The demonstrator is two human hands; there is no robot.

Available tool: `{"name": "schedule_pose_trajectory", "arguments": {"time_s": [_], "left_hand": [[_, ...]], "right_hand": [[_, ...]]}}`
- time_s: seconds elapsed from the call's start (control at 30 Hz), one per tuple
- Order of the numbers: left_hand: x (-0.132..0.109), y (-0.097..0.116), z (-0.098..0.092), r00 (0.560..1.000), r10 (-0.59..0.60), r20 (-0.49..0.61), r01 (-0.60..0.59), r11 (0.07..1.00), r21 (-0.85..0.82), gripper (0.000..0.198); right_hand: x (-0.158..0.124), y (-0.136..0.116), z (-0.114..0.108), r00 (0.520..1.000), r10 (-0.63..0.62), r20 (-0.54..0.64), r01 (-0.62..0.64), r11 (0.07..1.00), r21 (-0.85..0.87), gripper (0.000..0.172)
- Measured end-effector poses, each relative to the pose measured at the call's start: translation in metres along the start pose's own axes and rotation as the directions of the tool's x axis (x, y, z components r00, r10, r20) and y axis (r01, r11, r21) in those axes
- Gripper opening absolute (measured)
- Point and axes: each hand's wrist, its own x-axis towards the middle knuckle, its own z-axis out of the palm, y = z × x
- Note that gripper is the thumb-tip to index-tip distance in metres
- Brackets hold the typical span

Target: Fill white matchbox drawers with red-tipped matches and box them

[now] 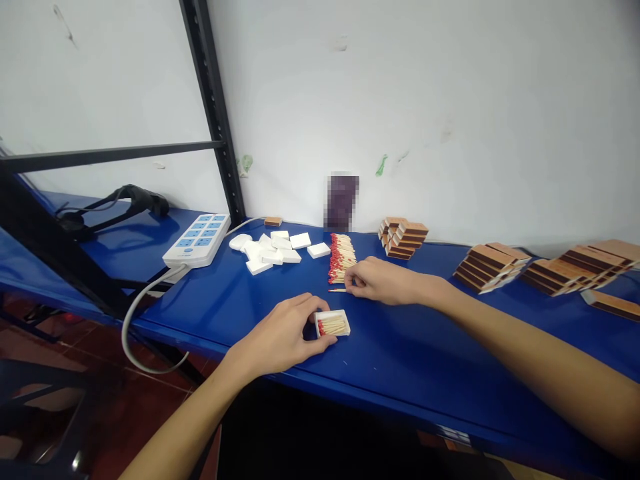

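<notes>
My left hand (287, 333) is closed around the left end of a small white matchbox tray (349, 323), thumb and fingers on its sides. Red-tipped matches (332, 325) lie inside the tray, heads to the left. Just beyond it, my right hand (373, 279) pinches the plain end of a single match (336, 291), whose red head points left. That match lies at the near end of a long row of loose matches (343, 257) on the blue table (400, 360).
White tray pieces (273, 253) lie heaped left of the matches. Stacked brown matchbox sleeves (404, 237) stand at the back, with more stacks (487, 265) to the right. A power strip (199, 240) sits at left by the black metal frame (215, 100). A pixelated dark object (343, 202) leans against the wall.
</notes>
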Motion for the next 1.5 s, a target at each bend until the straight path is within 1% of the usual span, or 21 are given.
{"name": "schedule_pose_trajectory", "arguments": {"time_s": [0.2,0.3,0.4,0.47,0.57,0.67,0.83,0.97,1.03,1.1,1.2,1.27,1.3,1.4,1.5], "left_hand": [[0.0,0.0,0.0,1.0,0.003,-0.01,-0.003,1.0,0.011,0.025],[0.0,0.0,0.0,1.0,0.008,-0.012,-0.008,1.0,0.018,0.025],[0.0,0.0,0.0,1.0,0.017,-0.017,-0.016,1.0,0.021,0.025],[0.001,0.0,0.0,1.0,0.028,-0.013,-0.028,0.999,0.024,0.023],[0.001,0.001,-0.001,0.999,0.04,-0.005,-0.04,0.999,0.036,0.019],[0.001,0.001,-0.001,0.999,0.043,-0.003,-0.043,0.997,0.061,0.019],[0.001,0.003,-0.002,0.999,0.049,0.008,-0.049,0.995,0.081,0.018],[0.001,0.003,-0.002,0.998,0.061,-0.001,-0.06,0.994,0.086,0.017],[0.001,0.002,-0.001,0.998,0.059,-0.002,-0.059,0.995,0.079,0.017],[0.001,0.001,0.0,0.999,0.043,-0.007,-0.043,0.997,0.058,0.02],[0.0,0.0,0.0,1.0,0.018,-0.01,-0.018,1.0,0.02,0.023],[-0.001,0.001,0.0,1.0,0.013,-0.009,-0.013,1.0,0.005,0.023],[-0.001,0.001,-0.001,1.0,0.01,-0.006,-0.01,1.0,-0.001,0.023],[-0.001,0.002,-0.001,1.0,0.004,-0.001,-0.004,1.0,-0.004,0.022],[0.0,0.002,-0.001,1.0,0.004,0.0,-0.004,1.0,-0.001,0.023]], "right_hand": [[-0.007,-0.009,-0.008,0.998,0.003,0.063,-0.001,0.999,-0.041,0.01],[-0.013,-0.014,-0.018,0.997,0.01,0.07,-0.011,1.0,0.003,0.01],[-0.022,-0.028,-0.028,0.994,-0.017,0.111,0.01,0.998,0.062,0.01],[-0.027,-0.04,-0.03,0.988,-0.052,0.145,0.044,0.997,0.055,0.009],[-0.03,-0.054,-0.023,0.987,-0.093,0.128,0.098,0.994,-0.037,0.007],[-0.027,-0.057,-0.011,0.985,-0.131,0.11,0.141,0.986,-0.085,0.007],[-0.02,-0.057,0.0,0.98,-0.181,0.079,0.183,0.983,-0.01,0.006],[-0.02,-0.061,-0.002,0.973,-0.222,0.057,0.219,0.973,0.067,0.005],[-0.021,-0.059,-0.007,0.975,-0.221,0.035,0.218,0.972,0.083,0.006],[-0.021,-0.053,-0.013,0.982,-0.19,-0.007,0.19,0.98,0.051,0.008],[-0.016,-0.036,-0.02,0.991,-0.083,-0.101,0.077,0.995,-0.062,0.011],[-0.011,-0.023,-0.019,0.993,-0.003,-0.118,-0.012,0.992,-0.127,0.012],[-0.008,-0.017,-0.016,0.994,0.018,-0.109,-0.034,0.989,-0.145,0.013],[0.0,-0.004,-0.006,0.996,0.009,-0.092,-0.025,0.984,-0.175,0.013],[0.006,0.002,0.005,0.991,-0.031,-0.132,0.002,0.976,-0.217,0.018]]}}
